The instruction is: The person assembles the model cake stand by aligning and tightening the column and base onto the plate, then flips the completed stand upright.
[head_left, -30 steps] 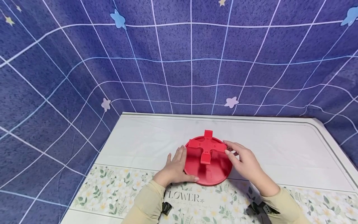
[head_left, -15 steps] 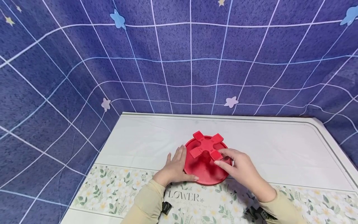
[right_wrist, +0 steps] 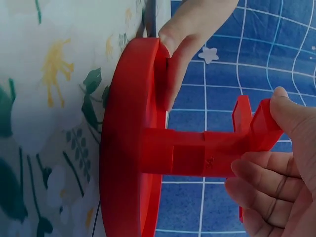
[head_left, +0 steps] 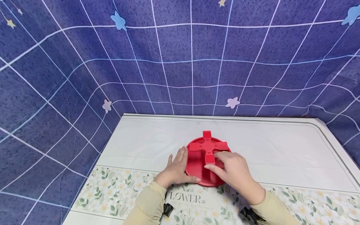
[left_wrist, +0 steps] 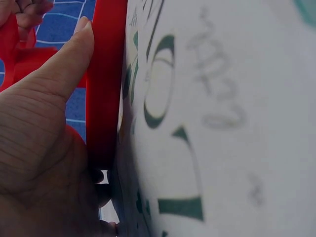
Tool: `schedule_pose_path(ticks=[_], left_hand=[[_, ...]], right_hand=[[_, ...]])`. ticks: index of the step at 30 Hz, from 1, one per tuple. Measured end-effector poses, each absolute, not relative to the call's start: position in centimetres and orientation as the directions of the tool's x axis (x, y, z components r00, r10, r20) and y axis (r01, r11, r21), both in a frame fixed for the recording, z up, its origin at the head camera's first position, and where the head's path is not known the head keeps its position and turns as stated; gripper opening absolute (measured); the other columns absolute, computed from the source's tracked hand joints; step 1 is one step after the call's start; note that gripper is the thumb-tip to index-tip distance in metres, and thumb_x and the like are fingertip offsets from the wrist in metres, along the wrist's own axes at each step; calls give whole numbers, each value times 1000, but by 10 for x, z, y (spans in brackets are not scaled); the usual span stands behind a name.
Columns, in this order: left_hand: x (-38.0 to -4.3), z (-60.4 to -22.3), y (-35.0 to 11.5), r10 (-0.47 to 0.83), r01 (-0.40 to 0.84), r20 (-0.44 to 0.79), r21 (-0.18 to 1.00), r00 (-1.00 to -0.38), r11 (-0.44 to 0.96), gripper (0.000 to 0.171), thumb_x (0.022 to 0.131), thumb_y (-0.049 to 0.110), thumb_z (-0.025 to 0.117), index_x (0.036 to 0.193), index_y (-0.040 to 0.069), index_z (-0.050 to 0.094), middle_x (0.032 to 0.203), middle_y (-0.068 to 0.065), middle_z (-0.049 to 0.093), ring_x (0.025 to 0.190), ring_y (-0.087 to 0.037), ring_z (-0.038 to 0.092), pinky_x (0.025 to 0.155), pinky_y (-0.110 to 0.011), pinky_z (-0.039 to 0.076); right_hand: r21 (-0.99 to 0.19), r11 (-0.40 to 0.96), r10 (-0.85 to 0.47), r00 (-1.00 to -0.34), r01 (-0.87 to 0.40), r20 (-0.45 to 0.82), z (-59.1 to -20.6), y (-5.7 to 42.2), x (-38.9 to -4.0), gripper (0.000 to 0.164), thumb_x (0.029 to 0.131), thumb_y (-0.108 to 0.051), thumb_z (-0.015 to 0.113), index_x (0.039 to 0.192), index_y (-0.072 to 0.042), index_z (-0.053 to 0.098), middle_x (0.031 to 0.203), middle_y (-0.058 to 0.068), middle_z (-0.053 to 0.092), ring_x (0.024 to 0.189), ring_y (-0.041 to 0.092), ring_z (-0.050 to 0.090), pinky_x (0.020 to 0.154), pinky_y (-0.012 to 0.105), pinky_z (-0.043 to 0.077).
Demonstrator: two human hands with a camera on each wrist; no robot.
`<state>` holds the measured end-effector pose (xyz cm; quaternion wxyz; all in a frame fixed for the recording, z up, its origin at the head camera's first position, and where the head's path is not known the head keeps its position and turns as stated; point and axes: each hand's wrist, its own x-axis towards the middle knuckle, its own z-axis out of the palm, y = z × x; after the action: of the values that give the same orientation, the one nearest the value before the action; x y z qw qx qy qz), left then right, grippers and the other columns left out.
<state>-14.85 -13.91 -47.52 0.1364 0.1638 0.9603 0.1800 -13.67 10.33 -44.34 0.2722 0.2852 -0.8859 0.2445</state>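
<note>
In the head view a red round base (head_left: 197,167) lies on the table, with a raised four-armed red cross piece (head_left: 208,146) at the top of its central post (right_wrist: 187,153). My left hand (head_left: 175,170) holds the base at its left side, fingers stretched along the edge and thumb (left_wrist: 74,59) over the rim. My right hand (head_left: 236,168) is at the cross piece's near arm. Seen from the right wrist, its thumb (right_wrist: 281,101) touches that arm's end while the fingers curl beneath. Digits are printed on the cross piece.
A white cloth with a floral band (head_left: 115,187) and lettering covers the table (head_left: 281,147). Behind and to the left hangs a blue curtain (head_left: 174,75) with grid lines and stars. Black straps (head_left: 167,209) sit at both wrists.
The red cross piece has turned through different angles across the frames. My right hand has moved leftward and nearer with it, now at the near arm. My left hand has stayed in place.
</note>
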Motion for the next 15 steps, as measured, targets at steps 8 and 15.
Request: schedule_pose_path(ticks=[8,15], left_hand=[[-148,-477,-139,364,268,-197,391,-910,881,126,73,70,69,156,2,2,163,-14,3,149,-31,2,115,-60,2],[-148,-475,-139,365,266,-200,395,-909,879,128,73,73,67,156,2,1,163,-14,2,149,-30,0,115,-58,1]], right_hand=[[-244,727,-368,-665,-641,650,-441,104,-136,50,79,-58,73,90,-10,72,79,-1,69,62,11,60,58,33,50],[-306,702,-255,-628,-644,736,-428,123,-145,22,81,-31,76,90,-12,73,64,-7,59,51,6,47,46,27,39]])
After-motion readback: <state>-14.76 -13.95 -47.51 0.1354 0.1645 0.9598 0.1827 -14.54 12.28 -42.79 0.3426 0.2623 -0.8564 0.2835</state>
